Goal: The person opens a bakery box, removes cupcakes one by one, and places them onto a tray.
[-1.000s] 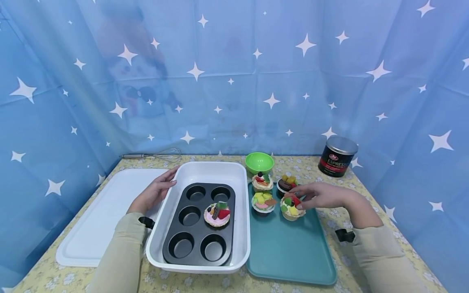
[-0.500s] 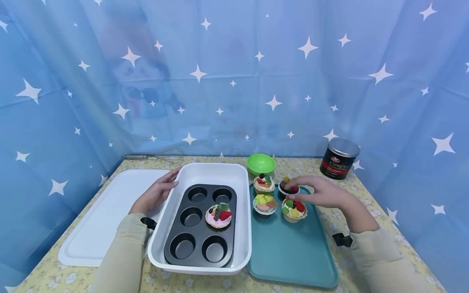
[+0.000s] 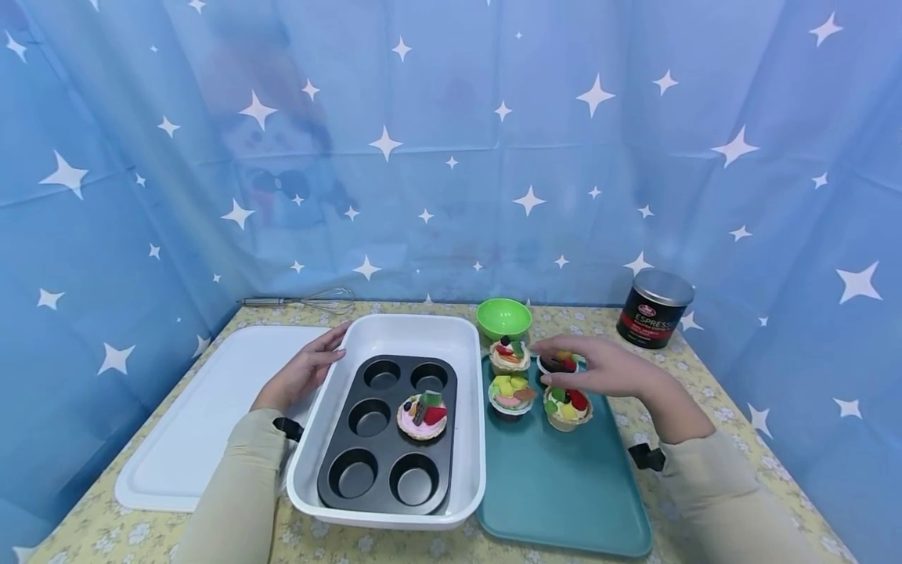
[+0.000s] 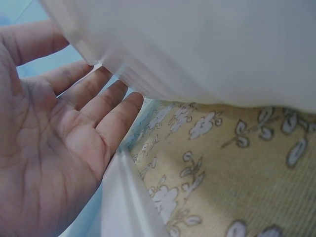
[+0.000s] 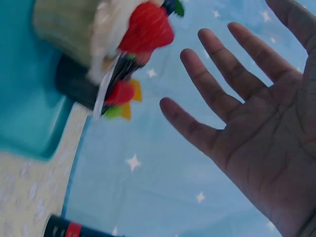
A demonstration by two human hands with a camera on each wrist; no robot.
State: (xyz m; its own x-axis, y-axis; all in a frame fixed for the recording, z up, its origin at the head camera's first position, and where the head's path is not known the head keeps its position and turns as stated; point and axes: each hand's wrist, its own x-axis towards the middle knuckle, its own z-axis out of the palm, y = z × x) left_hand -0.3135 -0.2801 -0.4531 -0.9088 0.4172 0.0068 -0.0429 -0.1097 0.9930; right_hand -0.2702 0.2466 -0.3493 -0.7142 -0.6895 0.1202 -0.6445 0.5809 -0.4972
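Head view: five cupcakes counted, four on the teal tray right of centre and one pink cupcake in the black six-cup muffin pan inside the white baking dish at centre. One green bowl, one espresso tin at right, one whisk at the back, one white lid at left, all on the floral tablecloth. Left hand flat against the dish's left rim, fingers straight, gripping nothing. Right hand spread, palm down, over the dark-cased cupcake at the tray's far right corner, holding nothing. Left wrist view: relaxed fingers touching the dish's white wall, at upper left. Right wrist view: fingers splayed at right, apart from the cupcakes at upper left. Against a second ago: right hand shifted up and left from the near cupcake to the far one; left hand unmoved.
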